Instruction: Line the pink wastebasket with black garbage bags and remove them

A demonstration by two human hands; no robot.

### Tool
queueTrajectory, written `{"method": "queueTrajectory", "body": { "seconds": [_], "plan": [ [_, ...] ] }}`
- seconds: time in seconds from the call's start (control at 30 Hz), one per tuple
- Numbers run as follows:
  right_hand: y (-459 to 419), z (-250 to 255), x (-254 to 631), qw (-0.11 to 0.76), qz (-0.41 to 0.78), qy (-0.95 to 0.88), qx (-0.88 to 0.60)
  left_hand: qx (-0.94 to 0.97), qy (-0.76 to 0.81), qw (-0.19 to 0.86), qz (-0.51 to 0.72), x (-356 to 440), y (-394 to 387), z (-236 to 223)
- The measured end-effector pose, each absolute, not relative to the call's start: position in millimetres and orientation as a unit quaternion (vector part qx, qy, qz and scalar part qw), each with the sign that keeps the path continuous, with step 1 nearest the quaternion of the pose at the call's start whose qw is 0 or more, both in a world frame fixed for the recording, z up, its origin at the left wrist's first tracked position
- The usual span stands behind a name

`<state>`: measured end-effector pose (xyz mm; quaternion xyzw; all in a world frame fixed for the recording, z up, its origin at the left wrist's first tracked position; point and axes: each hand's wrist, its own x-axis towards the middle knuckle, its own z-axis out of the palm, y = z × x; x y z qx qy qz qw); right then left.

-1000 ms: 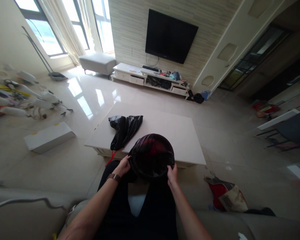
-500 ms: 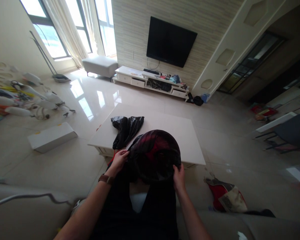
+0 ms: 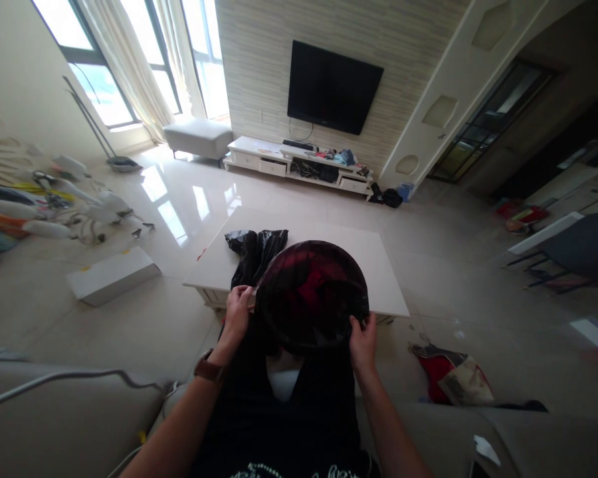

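Gripping opposite sides, our left hand (image 3: 237, 313) and right hand (image 3: 363, 340) hold the black-covered round container (image 3: 311, 299) between them, by the near edge of the counter (image 3: 383, 273).

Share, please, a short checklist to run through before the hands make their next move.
1. Left hand at the left edge of the black plastic: ok.
2. Right hand gripping its right edge: ok.
3. Plastic spread across the round shape between the hands: ok.
4. Inside lying smooth: cannot tell, too dark.
5. Table free of other bags: not ok, a black bag lies there.
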<state>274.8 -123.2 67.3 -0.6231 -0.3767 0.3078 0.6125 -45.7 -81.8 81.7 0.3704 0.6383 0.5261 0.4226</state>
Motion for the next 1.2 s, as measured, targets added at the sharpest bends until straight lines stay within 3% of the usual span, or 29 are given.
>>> {"method": "queueTrajectory", "body": {
  "seconds": [0.1, 0.2, 0.43, 0.63, 0.87, 1.2],
  "plan": [
    [-136.7, 84.1, 264.2, 0.611, 0.294, -0.393, -0.621, 0.363, 0.582, 0.543, 0.485, -38.0, -112.2, 102.1],
    [-151.4, 99.7, 252.2, 0.602, 0.292, -0.416, -0.616, 0.335, 0.569, 0.577, 0.480, -25.2, -138.1, 103.3],
    [-169.6, 108.8, 249.6, 0.619, 0.330, -0.419, -0.577, 0.238, 0.551, 0.586, 0.545, -20.0, -159.2, 99.5],
    [-159.4, 84.3, 265.7, 0.667, 0.331, -0.362, -0.561, 0.219, 0.539, 0.587, 0.564, -22.1, -148.5, 115.2],
    [-158.6, 64.7, 241.7, 0.571, 0.621, -0.267, -0.466, 0.185, 0.537, 0.592, 0.572, -13.7, -127.8, 128.2],
    [-137.2, 67.2, 240.4, 0.601, 0.615, -0.198, -0.471, 0.141, 0.563, 0.579, 0.572, -17.9, -115.1, 136.2]
  ]
}}
